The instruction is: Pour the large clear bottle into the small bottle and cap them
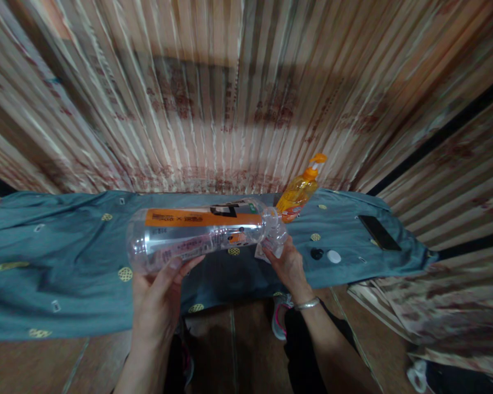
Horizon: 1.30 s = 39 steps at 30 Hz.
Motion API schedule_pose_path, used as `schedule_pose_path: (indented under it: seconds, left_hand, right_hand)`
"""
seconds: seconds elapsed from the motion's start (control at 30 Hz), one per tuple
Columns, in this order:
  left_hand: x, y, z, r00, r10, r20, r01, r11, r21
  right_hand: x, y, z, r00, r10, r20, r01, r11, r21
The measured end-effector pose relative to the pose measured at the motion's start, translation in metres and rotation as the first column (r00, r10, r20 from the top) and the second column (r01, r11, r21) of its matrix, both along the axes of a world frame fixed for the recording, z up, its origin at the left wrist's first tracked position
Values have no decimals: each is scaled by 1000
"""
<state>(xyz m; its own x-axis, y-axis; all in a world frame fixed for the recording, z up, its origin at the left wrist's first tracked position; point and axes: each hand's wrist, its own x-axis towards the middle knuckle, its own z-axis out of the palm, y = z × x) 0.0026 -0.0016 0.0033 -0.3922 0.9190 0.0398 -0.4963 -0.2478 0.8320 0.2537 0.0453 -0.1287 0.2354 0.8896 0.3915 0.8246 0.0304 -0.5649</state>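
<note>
A large clear plastic bottle with an orange and silver printed label lies across my view, held on its side above the cloth-covered table. My left hand grips it from below near its base at the left, thumb and fingers against the wall. My right hand is closed around the narrow end at the right. Crumpled-looking clear plastic shows at those fingers; whether it is part of the bottle cannot be made out. Just behind that end stands an orange pump bottle of yellow liquid, leaning to the right in view.
A blue-green patterned cloth covers the long table. Right of my right hand lie a small black object and a white round cap. Farther right is a dark phone. Pleated curtains hang behind the table and at the right.
</note>
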Motion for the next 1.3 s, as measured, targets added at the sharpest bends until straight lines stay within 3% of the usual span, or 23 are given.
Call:
schedule_pose_path:
  seconds: [0.33,1.3]
  left_hand:
    - [1,1,-1,999,10,-51,-11,1000,-15]
    - [-2,-1,-2,999,-33,-19,33,999,14]
  right_hand:
    - [1,0,0,1000,15,-10,-15,1000,-13]
    - [0,0,-2,1000,-5,26,5,1000,-1]
